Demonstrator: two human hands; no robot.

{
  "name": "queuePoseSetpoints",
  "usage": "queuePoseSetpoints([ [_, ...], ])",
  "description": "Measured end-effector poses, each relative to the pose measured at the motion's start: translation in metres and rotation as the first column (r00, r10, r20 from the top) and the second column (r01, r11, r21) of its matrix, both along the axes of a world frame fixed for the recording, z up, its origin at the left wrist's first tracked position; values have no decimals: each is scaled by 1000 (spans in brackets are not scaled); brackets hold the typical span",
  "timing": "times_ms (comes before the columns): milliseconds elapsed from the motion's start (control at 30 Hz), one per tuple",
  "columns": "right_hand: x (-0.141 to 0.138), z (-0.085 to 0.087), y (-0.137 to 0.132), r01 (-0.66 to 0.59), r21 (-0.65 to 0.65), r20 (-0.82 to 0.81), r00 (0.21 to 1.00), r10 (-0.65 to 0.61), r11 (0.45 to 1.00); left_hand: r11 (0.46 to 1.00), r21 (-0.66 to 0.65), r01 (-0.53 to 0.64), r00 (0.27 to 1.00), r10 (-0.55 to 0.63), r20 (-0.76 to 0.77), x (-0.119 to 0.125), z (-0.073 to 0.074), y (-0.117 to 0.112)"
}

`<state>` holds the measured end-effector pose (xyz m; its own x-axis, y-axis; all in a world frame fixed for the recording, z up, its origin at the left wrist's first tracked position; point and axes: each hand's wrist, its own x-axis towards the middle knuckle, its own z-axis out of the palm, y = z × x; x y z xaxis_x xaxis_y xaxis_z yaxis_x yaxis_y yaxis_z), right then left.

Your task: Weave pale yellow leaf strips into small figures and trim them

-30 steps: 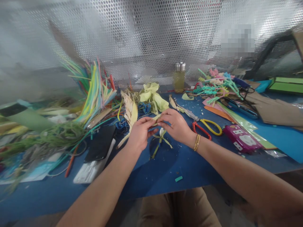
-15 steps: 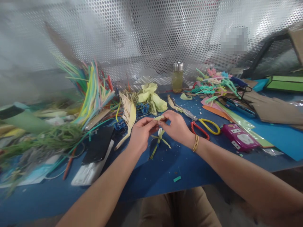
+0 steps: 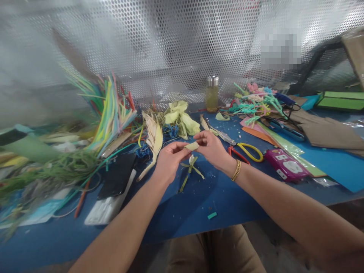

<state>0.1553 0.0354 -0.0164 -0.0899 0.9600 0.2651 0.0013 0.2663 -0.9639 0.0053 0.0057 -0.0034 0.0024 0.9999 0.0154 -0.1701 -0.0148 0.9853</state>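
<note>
My left hand (image 3: 168,159) and my right hand (image 3: 212,148) meet above the blue table (image 3: 184,206), both pinching a small pale yellow husk strip (image 3: 192,146) between thumbs and fingers. My right wrist wears a gold bracelet (image 3: 236,170). Just below the hands, a small tied husk flower with a green stem (image 3: 190,168) lies on the table. Red and yellow handled scissors (image 3: 244,151) lie right of my right hand.
A black phone (image 3: 118,175) on a white keyboard-like item (image 3: 105,207) lies to the left. Coloured strips (image 3: 110,110), husks (image 3: 153,136), a crumpled yellow-green piece (image 3: 180,117), a glass bottle (image 3: 212,94), a pink case (image 3: 286,165) and brown paper (image 3: 327,132) crowd the table. A perforated metal wall stands behind.
Both hands have lifted slightly and drawn a little apart, so the pale husk strip now shows stretched between the fingertips. The view has shifted slightly.
</note>
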Motion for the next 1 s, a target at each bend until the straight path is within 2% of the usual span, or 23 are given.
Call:
queuePoseSetpoints([
  [167, -3, 5, -4, -194, -143, -187, 968, 166, 971, 993, -118, 1, 993, 12, 114, -1, 3, 0],
  [300, -3, 7, -6, -223, -254, -294, 945, 145, 941, 983, -179, 39, 983, -6, 183, 0, 4, -1],
  [400, -4, 6, -7, -246, -224, -299, 938, 173, 943, 985, -169, 26, 988, 0, 156, -1, 3, 0],
  [533, -6, 4, -8, -264, -61, -217, 945, 245, 963, 995, -93, -46, 999, 47, 14, -2, 4, 1],
  [600, -6, 2, -7, -244, -11, -157, 958, 239, 970, 995, -83, -60, 998, 59, -9, -3, 5, 0],
  [733, -6, 0, -4, -177, -61, -148, 975, 167, 982, 995, -95, -31, 1000, 30, -7, -3, 6, -1],
  [833, -6, 1, -4, -176, -107, -190, 970, 153, 979, 996, -85, -10, 1000, 8, -21, -3, 5, -1],
  [1000, -5, 8, -9, -197, -186, -269, 953, 143, 963, 998, 36, -52, 994, 55, -99, -3, 3, -1],
])
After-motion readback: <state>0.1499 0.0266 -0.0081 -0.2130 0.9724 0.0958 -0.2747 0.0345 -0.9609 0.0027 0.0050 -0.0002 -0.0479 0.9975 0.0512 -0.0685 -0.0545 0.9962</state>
